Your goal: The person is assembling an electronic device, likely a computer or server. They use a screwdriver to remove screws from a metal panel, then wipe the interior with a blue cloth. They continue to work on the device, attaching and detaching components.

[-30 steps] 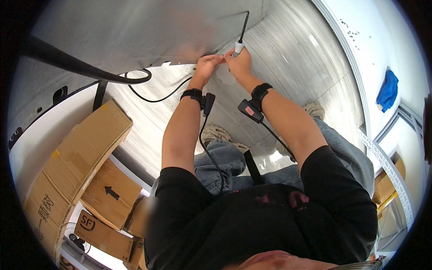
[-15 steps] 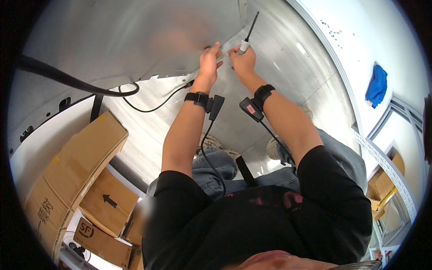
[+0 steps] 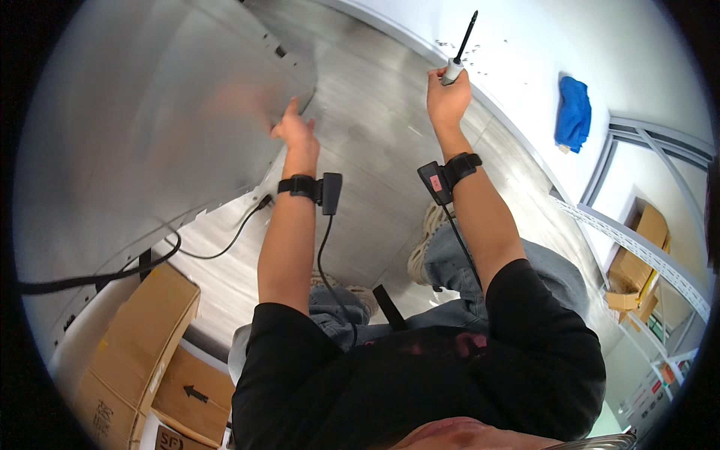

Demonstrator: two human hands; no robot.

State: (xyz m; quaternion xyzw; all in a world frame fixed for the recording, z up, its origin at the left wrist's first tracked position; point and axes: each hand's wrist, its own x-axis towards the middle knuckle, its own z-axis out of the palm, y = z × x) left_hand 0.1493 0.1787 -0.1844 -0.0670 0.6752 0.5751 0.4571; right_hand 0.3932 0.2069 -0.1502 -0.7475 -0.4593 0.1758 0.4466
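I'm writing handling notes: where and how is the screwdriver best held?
Likely by its pale handle, from the near side, where the right hand holds it: the handle is thicker, while the thin dark shaft points away beyond the hand.

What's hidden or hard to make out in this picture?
All in the head view:
Screwdriver handle: mostly covered by the right hand.
Left hand: the viewing angle hides whether it touches the metal panel.
Thick black cable: left end cut off by the picture's dark rim.
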